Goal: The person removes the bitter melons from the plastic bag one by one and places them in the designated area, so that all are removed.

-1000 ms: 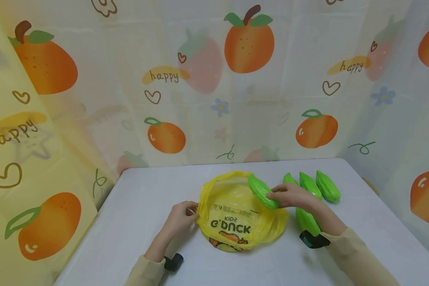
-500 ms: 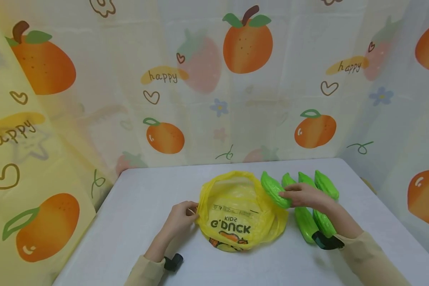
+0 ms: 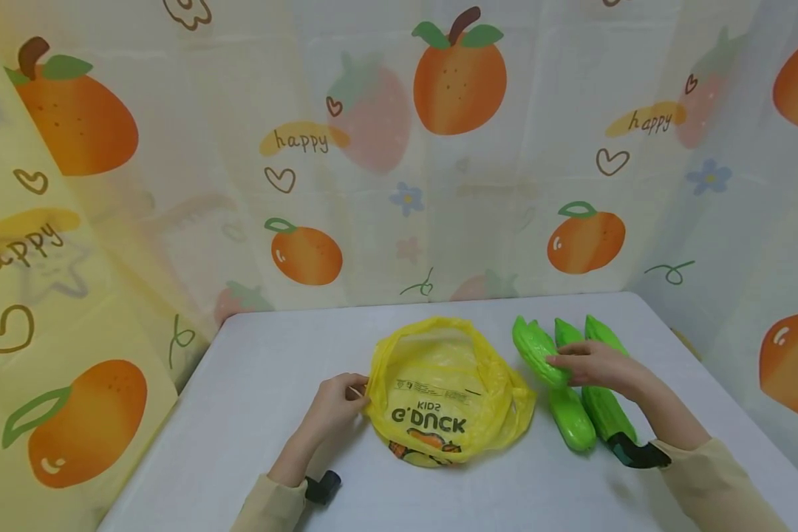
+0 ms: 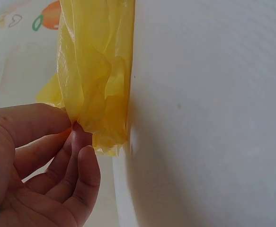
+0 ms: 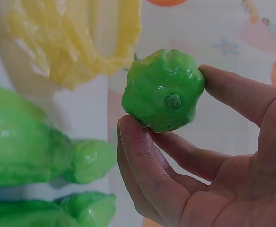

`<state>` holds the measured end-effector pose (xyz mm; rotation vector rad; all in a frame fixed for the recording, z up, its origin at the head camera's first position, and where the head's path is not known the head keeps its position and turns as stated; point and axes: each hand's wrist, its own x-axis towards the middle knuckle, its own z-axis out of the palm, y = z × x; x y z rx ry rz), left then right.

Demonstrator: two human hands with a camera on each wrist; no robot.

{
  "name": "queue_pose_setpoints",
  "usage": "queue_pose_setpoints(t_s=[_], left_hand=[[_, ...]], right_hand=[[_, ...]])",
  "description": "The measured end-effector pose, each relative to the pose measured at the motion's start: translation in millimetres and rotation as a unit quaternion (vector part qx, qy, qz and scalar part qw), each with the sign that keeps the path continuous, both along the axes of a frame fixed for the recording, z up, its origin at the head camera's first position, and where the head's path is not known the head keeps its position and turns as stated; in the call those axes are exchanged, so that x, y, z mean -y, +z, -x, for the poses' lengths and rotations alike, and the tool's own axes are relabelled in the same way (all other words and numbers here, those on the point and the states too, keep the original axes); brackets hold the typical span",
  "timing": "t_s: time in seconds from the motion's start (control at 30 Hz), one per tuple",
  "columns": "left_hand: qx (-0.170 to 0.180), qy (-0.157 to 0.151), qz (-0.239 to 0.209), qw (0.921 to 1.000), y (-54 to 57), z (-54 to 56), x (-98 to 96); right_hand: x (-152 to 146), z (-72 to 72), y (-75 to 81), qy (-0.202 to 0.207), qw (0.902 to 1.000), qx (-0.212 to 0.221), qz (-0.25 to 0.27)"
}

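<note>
My left hand [image 3: 335, 405] pinches the left edge of a yellow plastic bag [image 3: 432, 421] between thumb and fingers. The bag stands mouth up on the table, with upside-down "G.DUCK KIDS" print. In the left wrist view, the crumpled yellow film [image 4: 88, 71] runs up from the fingertips. To the bag's right, my right hand [image 3: 598, 363] holds a bumpy green bitter melon [image 3: 535, 351], tilted, over other green pieces. The right wrist view shows the melon's stem end [image 5: 166, 92] between thumb and fingertips.
Several more green vegetables lie on the white table [image 3: 273, 355] right of the bag, among them a smooth near one [image 3: 575, 425] and one at the far right [image 3: 604, 332]. My right forearm partly covers some. A fruit-printed curtain [image 3: 439, 222] hangs behind the table.
My right hand has carried the bitter melon rightward, from over the bag's right rim to over the other green pieces. My left hand keeps its hold on the bag.
</note>
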<state>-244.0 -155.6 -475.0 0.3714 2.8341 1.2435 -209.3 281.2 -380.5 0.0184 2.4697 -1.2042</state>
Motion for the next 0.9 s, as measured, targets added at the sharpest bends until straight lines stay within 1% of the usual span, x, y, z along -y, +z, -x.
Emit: queue_pose_setpoints(t_s=[0.1,0.37,0.63,0.8,0.9], left_hand=[[-0.005,-0.002,0.004,1.0,-0.4,-0.3,-0.1],[0.002,0.002,0.0,1.0,0.9,0.3,-1.7],[0.0,0.002,0.0,1.0,1.6,-0.8,-2.2],[0.006,0.005,-0.001,1.0,0.9,-0.2,-2.9],[0.004,0.001,0.0,1.0,0.1,0.2,-2.9]], right_hand=[[-7,-2.3,0.4,0.001,1.0,0.001,0.001],[-30,-8.6,-0.7,0.004,0.9999,-0.005,-0.016],[-48,-20.4,2.3,0.002,0.9997,0.002,-0.024],[-61,-26.5,-0.2,0.003,0.9996,0.004,-0.028],[-69,-29.3,-2.5,0.003,0.9994,0.003,-0.034]])
